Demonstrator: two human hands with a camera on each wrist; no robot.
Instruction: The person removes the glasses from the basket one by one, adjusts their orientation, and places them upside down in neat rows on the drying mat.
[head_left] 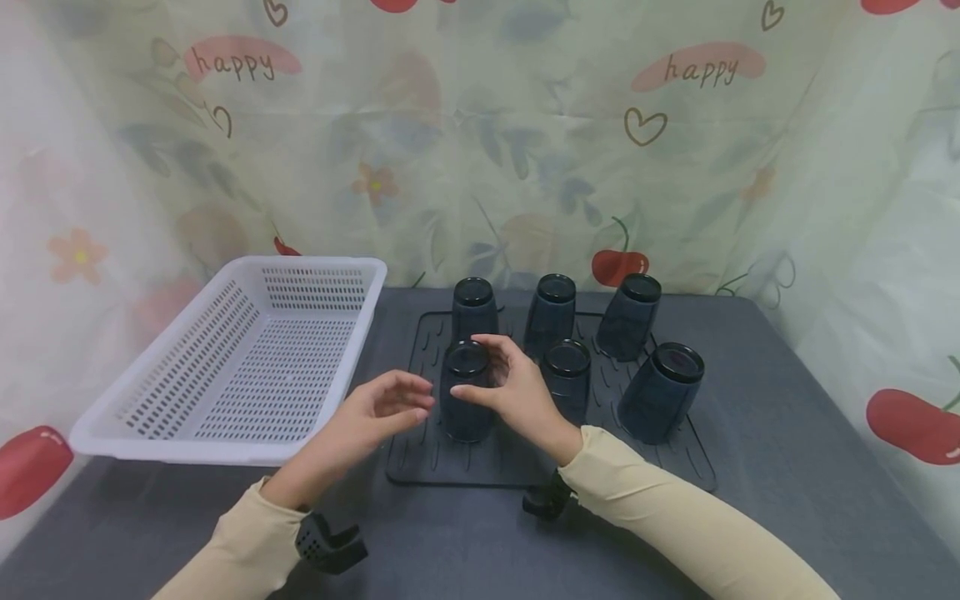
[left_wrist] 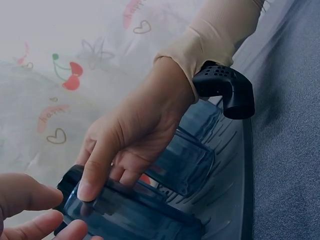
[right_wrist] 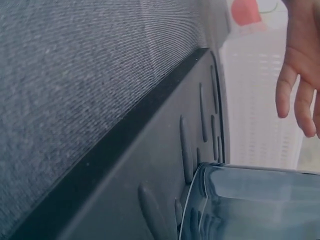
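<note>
An upside-down dark blue drinking glass stands at the front left of a black ridged drying mat. My right hand grips this glass near its upturned base, thumb across the front and fingers round the far side. In the left wrist view the right thumb lies on the glass wall. To the left of the glass, my left hand is held with fingers loosely bent, apart from it and holding nothing. The right wrist view shows the glass's rim end on the mat, with the left hand beyond.
Several more upside-down glasses stand on the mat: one just right of the gripped one, another at front right, and a back row. A white perforated basket sits at the left. A patterned curtain hangs behind the grey table.
</note>
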